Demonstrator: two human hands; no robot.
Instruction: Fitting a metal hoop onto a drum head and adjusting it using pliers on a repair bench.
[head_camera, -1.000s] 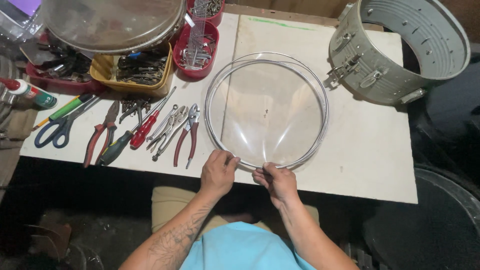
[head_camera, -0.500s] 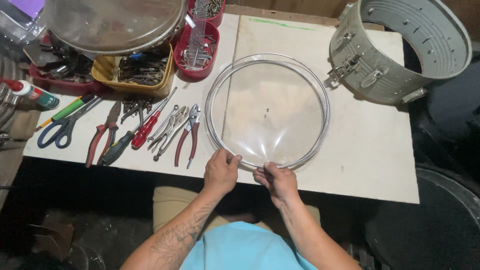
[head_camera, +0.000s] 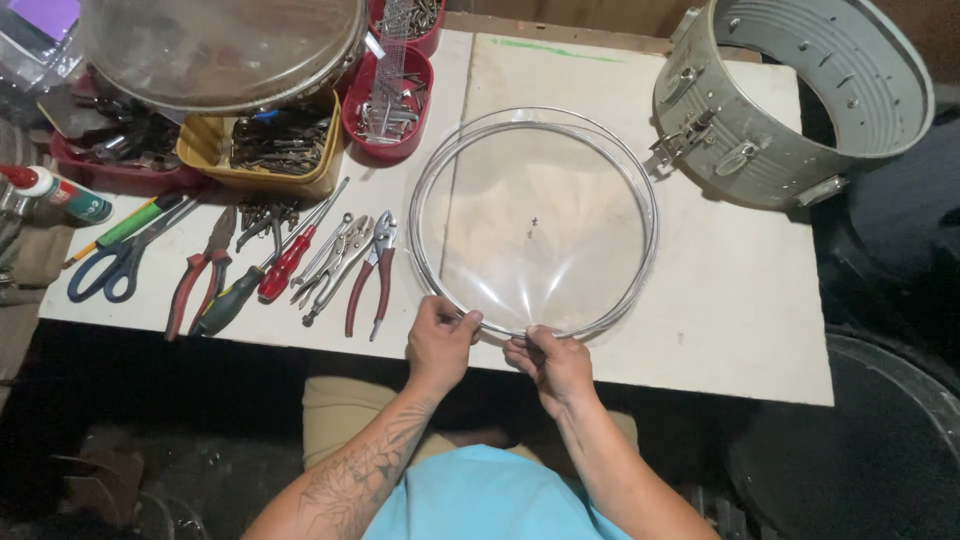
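Observation:
A clear round drum head (head_camera: 535, 220) with a metal rim lies flat on the white table (head_camera: 740, 310). My left hand (head_camera: 440, 340) grips its near rim, thumb and fingers pinched on the hoop. My right hand (head_camera: 550, 362) holds the same rim just to the right, fingers curled over the edge. The two hands are a few centimetres apart at the table's front edge. A grey metal drum shell (head_camera: 790, 95) with lugs lies tilted at the back right.
Pliers (head_camera: 370, 270), a red screwdriver (head_camera: 290, 258), blue-handled scissors (head_camera: 120, 265) and other hand tools lie left of the head. Behind them stand a yellow tray (head_camera: 262, 150), a red tray (head_camera: 388, 100) of small parts, and another drum head (head_camera: 220, 50). A bottle (head_camera: 60, 192) is far left.
The clear head has turned slightly under my hands, and both hands have shifted a little along its near rim. The view has barely moved.

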